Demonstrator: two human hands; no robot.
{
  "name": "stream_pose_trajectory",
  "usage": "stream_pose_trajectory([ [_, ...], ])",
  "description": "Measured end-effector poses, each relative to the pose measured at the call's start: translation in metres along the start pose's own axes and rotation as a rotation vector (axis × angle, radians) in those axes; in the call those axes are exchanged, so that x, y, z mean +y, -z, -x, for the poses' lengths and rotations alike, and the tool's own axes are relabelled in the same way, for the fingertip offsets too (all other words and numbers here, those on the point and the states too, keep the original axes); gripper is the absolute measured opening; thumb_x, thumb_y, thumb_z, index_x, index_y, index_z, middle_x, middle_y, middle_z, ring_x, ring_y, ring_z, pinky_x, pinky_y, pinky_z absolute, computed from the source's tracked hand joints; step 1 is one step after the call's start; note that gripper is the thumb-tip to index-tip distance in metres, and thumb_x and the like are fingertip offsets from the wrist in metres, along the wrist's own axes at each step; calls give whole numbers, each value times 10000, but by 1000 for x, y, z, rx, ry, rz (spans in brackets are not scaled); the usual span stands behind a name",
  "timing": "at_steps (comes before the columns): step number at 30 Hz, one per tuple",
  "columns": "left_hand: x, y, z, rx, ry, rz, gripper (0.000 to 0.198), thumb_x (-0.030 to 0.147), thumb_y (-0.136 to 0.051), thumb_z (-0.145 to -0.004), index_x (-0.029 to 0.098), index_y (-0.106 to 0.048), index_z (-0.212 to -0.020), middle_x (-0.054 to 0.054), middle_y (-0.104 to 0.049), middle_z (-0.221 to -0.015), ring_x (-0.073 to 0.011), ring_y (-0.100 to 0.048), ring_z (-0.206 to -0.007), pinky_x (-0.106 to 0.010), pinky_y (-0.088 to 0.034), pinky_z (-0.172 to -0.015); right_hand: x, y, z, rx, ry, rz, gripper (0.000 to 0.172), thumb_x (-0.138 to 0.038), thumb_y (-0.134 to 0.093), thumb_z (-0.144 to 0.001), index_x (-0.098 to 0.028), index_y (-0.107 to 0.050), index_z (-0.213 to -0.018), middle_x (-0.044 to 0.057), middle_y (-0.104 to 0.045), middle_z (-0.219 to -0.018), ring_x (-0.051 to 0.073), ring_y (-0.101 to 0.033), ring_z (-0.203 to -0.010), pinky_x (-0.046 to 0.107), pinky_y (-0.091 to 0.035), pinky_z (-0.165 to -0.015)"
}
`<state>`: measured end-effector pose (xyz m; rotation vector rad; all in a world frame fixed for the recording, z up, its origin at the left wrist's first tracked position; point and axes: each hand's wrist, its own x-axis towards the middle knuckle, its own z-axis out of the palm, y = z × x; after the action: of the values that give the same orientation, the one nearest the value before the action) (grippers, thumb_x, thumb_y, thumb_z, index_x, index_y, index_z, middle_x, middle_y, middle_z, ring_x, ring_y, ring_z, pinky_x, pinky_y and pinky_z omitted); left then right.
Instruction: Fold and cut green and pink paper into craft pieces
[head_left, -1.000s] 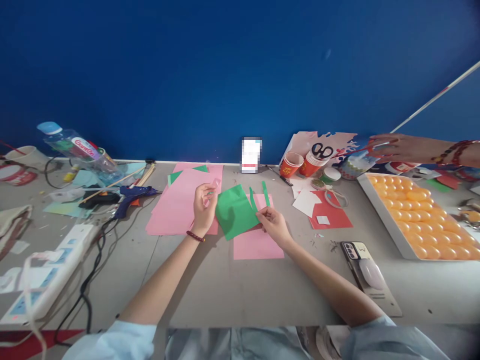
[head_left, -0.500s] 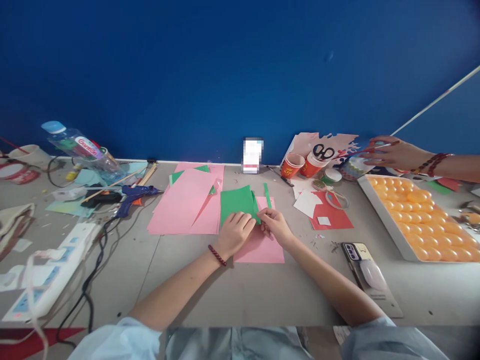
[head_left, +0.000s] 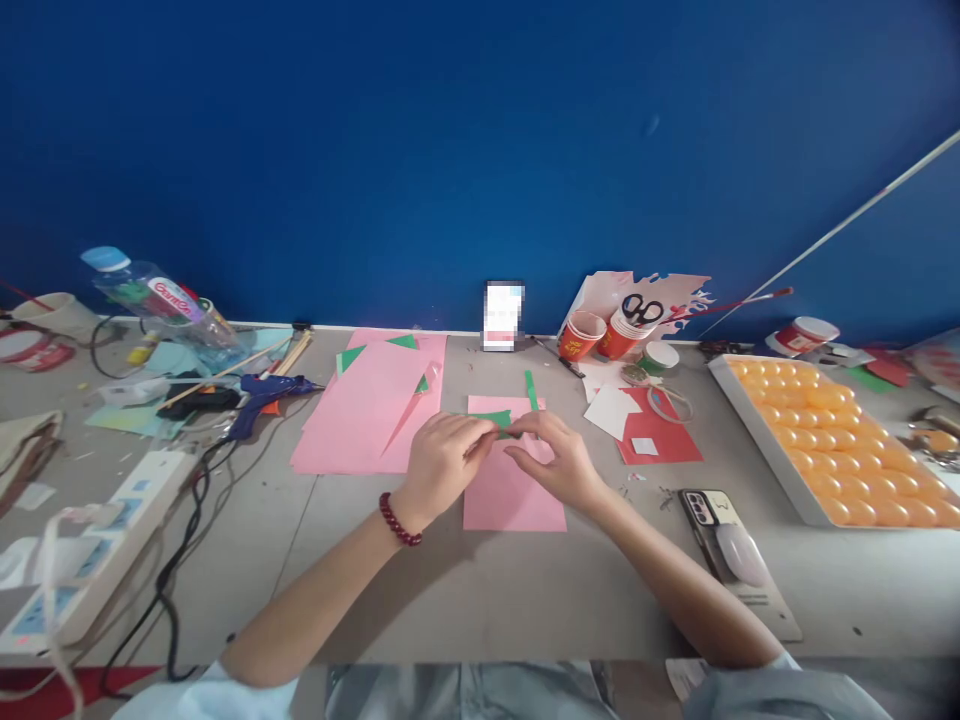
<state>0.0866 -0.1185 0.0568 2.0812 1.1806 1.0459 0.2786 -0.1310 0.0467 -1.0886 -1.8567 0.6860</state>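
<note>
My left hand (head_left: 450, 462), with a beaded bracelet at the wrist, pinches a piece of green paper (head_left: 491, 420). On the paper's right edge the fingers of my right hand (head_left: 556, 455) are closed. The green paper is raised and seen nearly edge-on, and my fingers hide much of it. Beneath both hands a pink paper sheet (head_left: 514, 500) lies flat on the table. A narrow green paper strip (head_left: 532, 388) lies just beyond my right hand.
To the left are larger pink sheets (head_left: 360, 410), a blue glue gun (head_left: 274, 395) and a power strip (head_left: 112, 555). Right are red paper cups (head_left: 581, 337) with scissors (head_left: 643, 310), red paper (head_left: 667, 430), a phone (head_left: 724, 545) and a tray of orange balls (head_left: 825, 440). A lit phone (head_left: 502, 315) stands against the wall.
The green paper has gone from lying spread out to being lifted and tilted between my hands. Another person's hand at the right has left the view, and a white-and-red tub shows there.
</note>
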Motion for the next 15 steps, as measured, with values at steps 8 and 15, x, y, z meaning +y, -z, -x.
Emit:
stream_pose_trajectory([
  [8, 25, 44, -33, -402, 264, 343, 209, 403, -659, -765, 201, -710, -787, -30, -672, -709, -172, -587, -635, -268, -438, -552, -25, 9, -8, -94, -553, -666, 207, -403, -691, -733, -207, -630, -750, -9, -591, -666, 111, -530, -523, 259, -461, -492],
  [15, -32, 9, -38, -497, 399, 467, 282, 427, -713, -703, 158, -715, -789, -58, -692, -767, -182, -612, -695, -255, -447, -581, 16, -12, -14, -99, -669, -741, 261, -424, -720, -684, -184, -630, -736, -17, -601, -649, 96, -540, -554, 228, -448, -509],
])
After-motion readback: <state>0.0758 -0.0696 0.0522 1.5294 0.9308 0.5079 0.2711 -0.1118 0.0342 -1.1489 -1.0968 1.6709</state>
